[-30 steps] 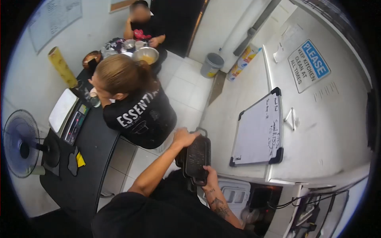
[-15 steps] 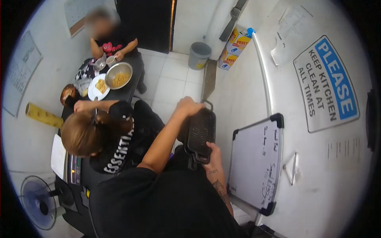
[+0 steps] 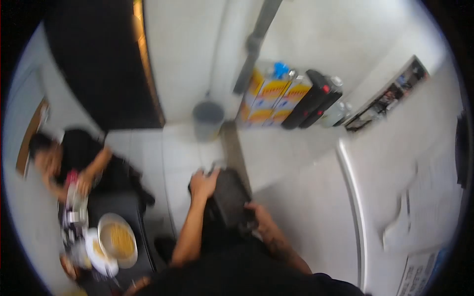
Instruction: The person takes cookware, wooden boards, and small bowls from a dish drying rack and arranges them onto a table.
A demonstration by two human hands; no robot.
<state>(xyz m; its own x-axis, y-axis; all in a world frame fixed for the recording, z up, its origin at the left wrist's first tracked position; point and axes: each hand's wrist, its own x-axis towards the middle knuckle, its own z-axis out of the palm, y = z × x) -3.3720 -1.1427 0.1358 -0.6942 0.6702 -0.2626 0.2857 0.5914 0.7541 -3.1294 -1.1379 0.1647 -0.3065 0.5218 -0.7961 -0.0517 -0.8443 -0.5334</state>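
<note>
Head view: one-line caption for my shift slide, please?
Left hand and right hand hold dark rectangular cookware, a grey bin on the floor beyond.

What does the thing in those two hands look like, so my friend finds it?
Start at the big black door, then look down and right to the grey bucket on the floor. Lower in the picture, the left hand and right hand hold a dark, boxy pan. Unlike the round bucket, it is long with straight sides, and both hands grip it.
</note>
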